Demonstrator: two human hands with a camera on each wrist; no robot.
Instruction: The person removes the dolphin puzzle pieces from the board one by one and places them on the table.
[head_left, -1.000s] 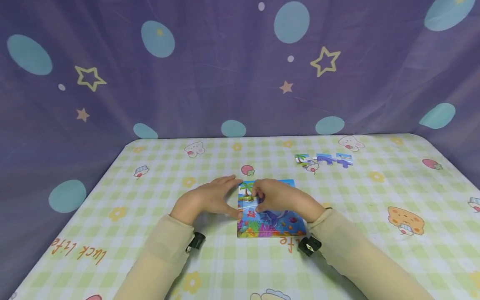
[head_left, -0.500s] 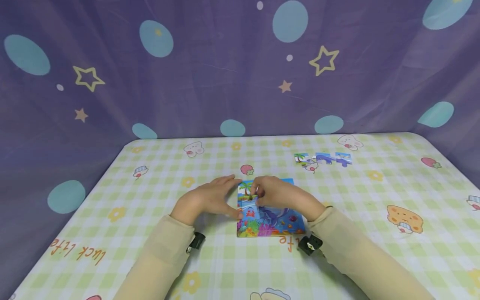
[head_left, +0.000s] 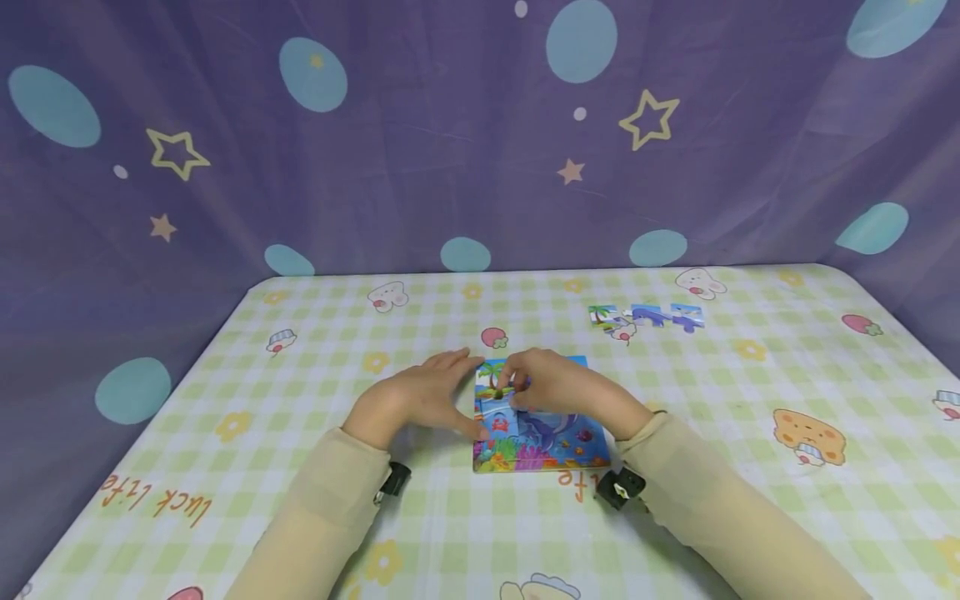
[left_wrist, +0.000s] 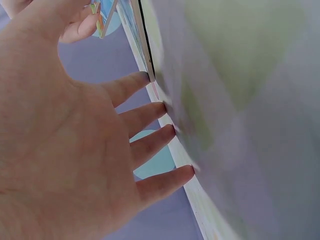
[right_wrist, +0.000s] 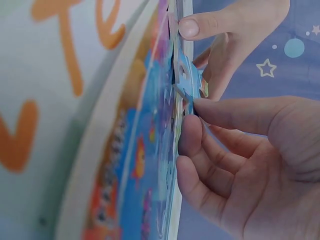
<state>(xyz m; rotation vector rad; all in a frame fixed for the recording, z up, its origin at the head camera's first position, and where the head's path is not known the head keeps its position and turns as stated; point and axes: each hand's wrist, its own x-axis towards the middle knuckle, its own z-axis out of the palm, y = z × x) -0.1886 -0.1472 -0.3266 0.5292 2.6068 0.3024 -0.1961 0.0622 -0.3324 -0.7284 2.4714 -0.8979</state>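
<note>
A jigsaw puzzle (head_left: 573, 454) with a dolphin and sea scene lies flat in a shallow tray in the head view. My right hand (head_left: 551, 383) is over its upper left part. Between thumb and index finger it pinches a blue puzzle piece (right_wrist: 187, 75), tilted up from the board in the right wrist view. At the board's left side is my left hand (head_left: 423, 398), its thumb at the lower left edge and its index fingertip by the upper left corner. The left fingers are spread, tips down at the cloth in the left wrist view.
Several loose puzzle pieces (head_left: 647, 317) lie in a row farther back on the right. A green checked tablecloth (head_left: 300, 533) covers the table. Behind the far table edge hangs a purple curtain (head_left: 420, 150).
My right hand has shifted slightly left and away from me over the board, still pinching the piece. The left hand stays at the board's left edge.
</note>
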